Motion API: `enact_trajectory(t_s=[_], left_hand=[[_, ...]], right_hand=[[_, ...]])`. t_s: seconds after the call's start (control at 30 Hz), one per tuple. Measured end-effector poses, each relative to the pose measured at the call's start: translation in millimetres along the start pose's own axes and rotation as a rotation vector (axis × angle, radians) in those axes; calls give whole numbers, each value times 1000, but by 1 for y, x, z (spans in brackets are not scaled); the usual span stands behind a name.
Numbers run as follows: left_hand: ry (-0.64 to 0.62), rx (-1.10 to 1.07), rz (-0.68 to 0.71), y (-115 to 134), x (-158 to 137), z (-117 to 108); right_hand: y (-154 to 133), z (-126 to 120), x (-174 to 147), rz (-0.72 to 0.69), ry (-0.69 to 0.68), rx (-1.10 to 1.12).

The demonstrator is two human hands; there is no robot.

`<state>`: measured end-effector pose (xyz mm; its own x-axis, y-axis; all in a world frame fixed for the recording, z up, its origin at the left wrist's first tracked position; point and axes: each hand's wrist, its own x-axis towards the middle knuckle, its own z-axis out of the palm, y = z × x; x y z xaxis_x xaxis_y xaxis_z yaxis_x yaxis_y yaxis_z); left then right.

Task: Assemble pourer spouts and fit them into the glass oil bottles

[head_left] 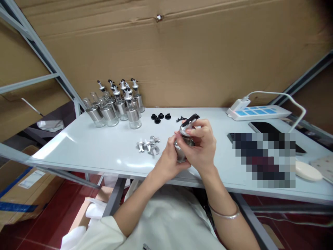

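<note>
My left hand (168, 158) is wrapped round a glass bottle (180, 153) with a steel sleeve, above the front part of the table. At the bottle's top, my right hand (205, 144) pinches a silver pour spout (185, 130) with a black flip lever (191, 119). My fingers hide the joint between spout and bottle, so I cannot tell how deep it sits. Left of my hands lie several loose silver spout pieces (148, 145). Farther back are several black ribbed stoppers (161, 116) and small black levers (181, 119).
Several sleeved bottles (133, 116) stand at the back left, some with spouts, others with bare necks. A power strip (260, 113) with a plugged-in charger (238, 105), a phone (270, 130) and a cream oval device (308, 171) lie on the right. Cardboard (182, 62) walls the back.
</note>
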<state>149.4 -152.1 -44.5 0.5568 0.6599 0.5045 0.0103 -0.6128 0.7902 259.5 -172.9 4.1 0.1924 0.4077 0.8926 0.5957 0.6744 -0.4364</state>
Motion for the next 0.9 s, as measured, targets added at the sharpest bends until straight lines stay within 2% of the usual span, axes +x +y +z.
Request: enact_trajectory(t_s=[0.13,0.27,0.33,0.43,0.5,0.6,0.7,0.8,0.9], left_hand=[[-4,37,63,-2,0,-1],[11,51,155,-3,0,0],[33,49,203,-2,-1,1],[86,30,230,4,-3,0],[92,1,212,8,-4,-3],[-5,-4,99,14,-6,-8],[-47,43,-2,17,-5,-9],[-9,94,-8,17,-3,-8],[9,117,7,15,-1,-7]], right_hand=[[-3,-2,2,-28,-19,-16],[-11,-8,7,-45,-111,-75],[-14,-11,8,-11,-149,-47],[-16,-17,8,98,-166,126],[-16,-20,7,171,-154,253],[-13,-22,6,210,-124,311],[-9,-23,0,173,-38,184],[-5,-22,-10,128,60,45],[-2,-21,-19,106,102,6]])
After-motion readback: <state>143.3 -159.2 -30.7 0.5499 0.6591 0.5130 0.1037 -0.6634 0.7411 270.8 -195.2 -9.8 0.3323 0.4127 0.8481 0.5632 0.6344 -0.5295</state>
